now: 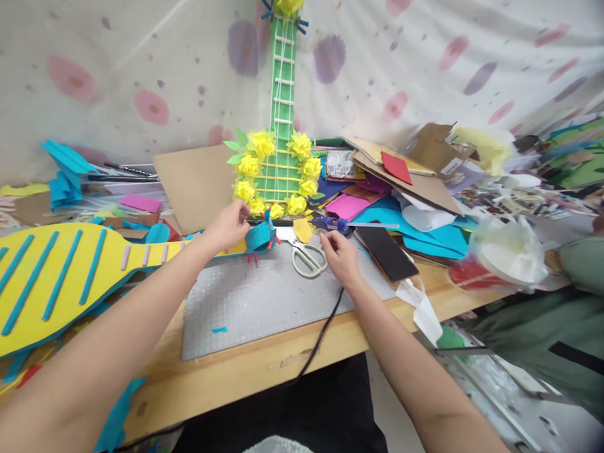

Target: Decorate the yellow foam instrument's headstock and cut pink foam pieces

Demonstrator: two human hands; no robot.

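My left hand is over the neck end of a yellow paper guitar, beside its blue crepe-paper head with red pegs. Its fingers are curled together; whether anything is between them is hidden. With thumb and fingers pinched, my right hand is just right of the scissors; anything it holds is too small to make out. A yellow paper piece lies by the blades, and a blue glue gun lies behind. Propped upright at the back is a green paper guitar with yellow paper flowers.
A grey cutting mat lies at the wooden table's front, crossed by a black cable. On the right are a phone, a red-and-white tub in plastic and another person's sleeve. Cardboard and coloured paper crowd the back.
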